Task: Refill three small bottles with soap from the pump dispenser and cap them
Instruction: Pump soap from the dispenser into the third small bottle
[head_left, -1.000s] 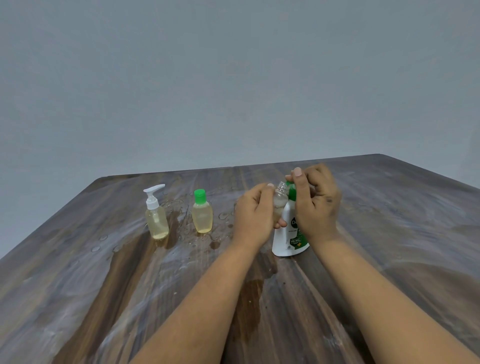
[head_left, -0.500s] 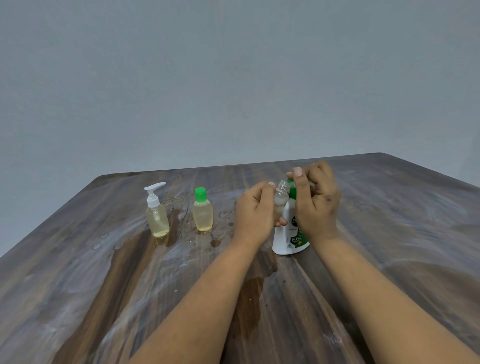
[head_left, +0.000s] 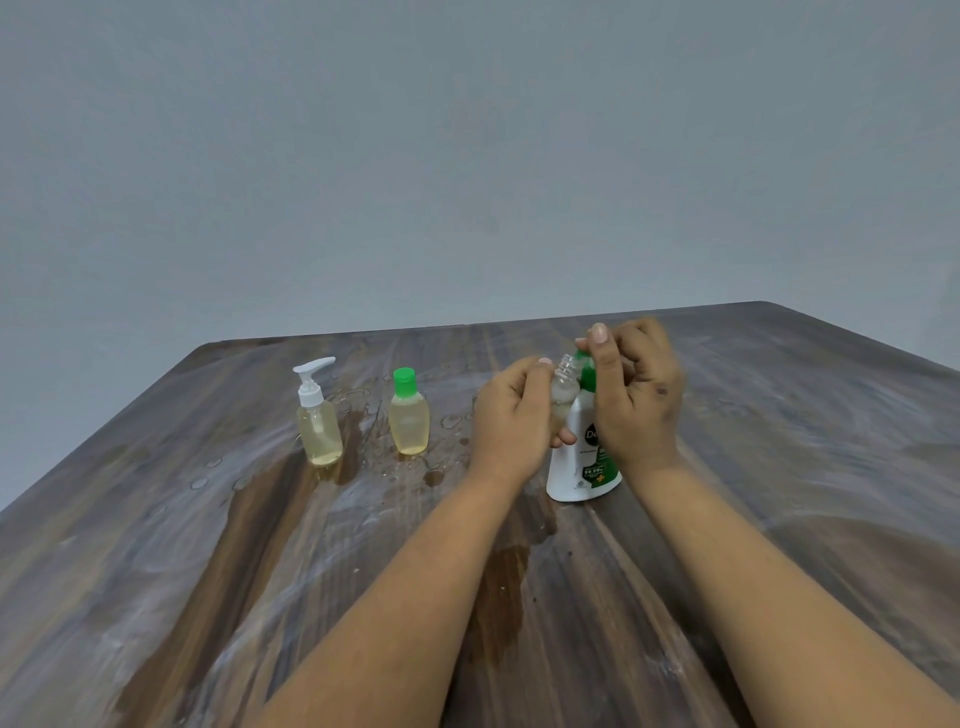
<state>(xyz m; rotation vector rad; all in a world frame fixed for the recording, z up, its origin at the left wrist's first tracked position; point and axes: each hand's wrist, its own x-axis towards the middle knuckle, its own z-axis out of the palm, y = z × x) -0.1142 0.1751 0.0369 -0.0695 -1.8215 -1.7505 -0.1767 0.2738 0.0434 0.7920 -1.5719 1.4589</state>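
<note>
My left hand grips a small clear uncapped bottle, its open neck tilted toward the green pump head of the white soap dispenser. My right hand curls over that pump head, thumb up, hiding most of it. Further left on the table stand two small bottles of yellowish soap: one with a white pump top, one with a green flip cap.
The wooden table is wet, with puddles and droplets around the two filled bottles and a dark wet streak between my forearms. Its far edge meets a plain grey wall. The table's left and right edges slope away.
Both hands stay at the dispenser with hardly any shift. The small bottle stays at the spout.
</note>
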